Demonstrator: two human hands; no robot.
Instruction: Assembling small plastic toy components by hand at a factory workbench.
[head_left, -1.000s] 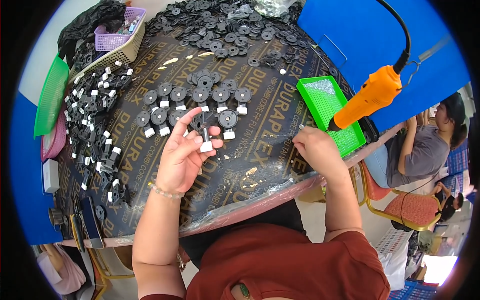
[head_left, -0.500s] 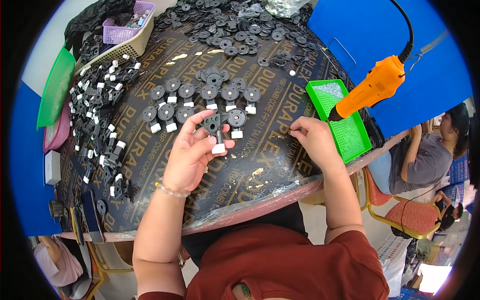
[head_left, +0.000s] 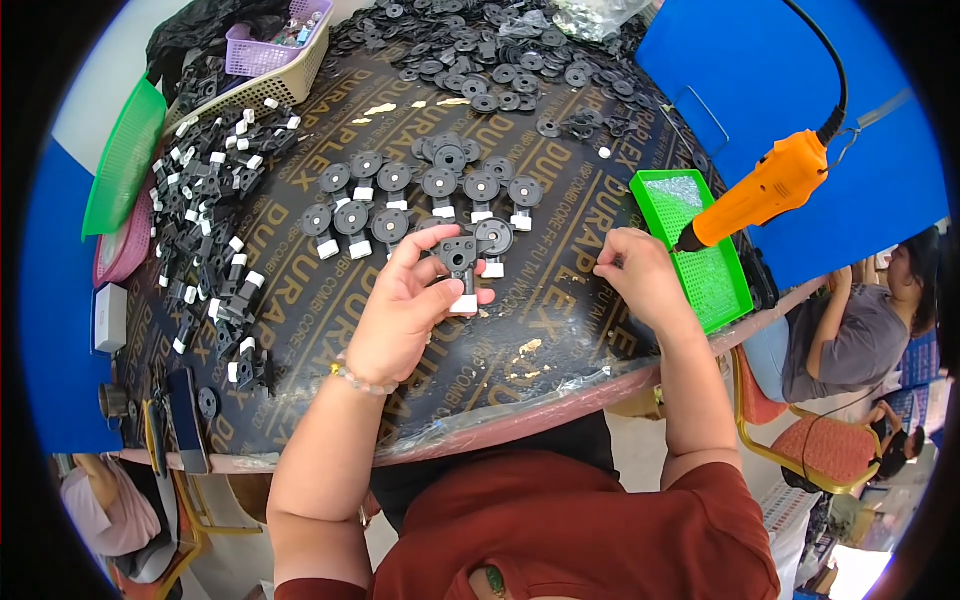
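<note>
My left hand (head_left: 400, 310) is closed on a black plastic bracket (head_left: 459, 256) with a white end, its flat holed face turned up. Across the table, my right hand (head_left: 648, 275) pinches thumb and fingertips together; anything between them is too small to make out. Just right of that hand lies a green tray (head_left: 738, 308) of small silvery pieces. An orange electric screwdriver (head_left: 765, 188) hangs over the tray on a black cord, tip down. Beyond my left hand sit rows of black wheel assemblies (head_left: 440, 183) with white ends.
Loose black brackets (head_left: 210, 220) with white ends are heaped at the left. Many black discs (head_left: 500, 75) cover the far side. Baskets, including a beige one (head_left: 285, 85), stand far left. A phone (head_left: 187, 420) lies near left. A person (head_left: 860, 310) sits at the right.
The view has shifted, so the table things appear farther right. My left hand has turned the bracket's flat face more upward. My right hand remains pinched near the tray.
</note>
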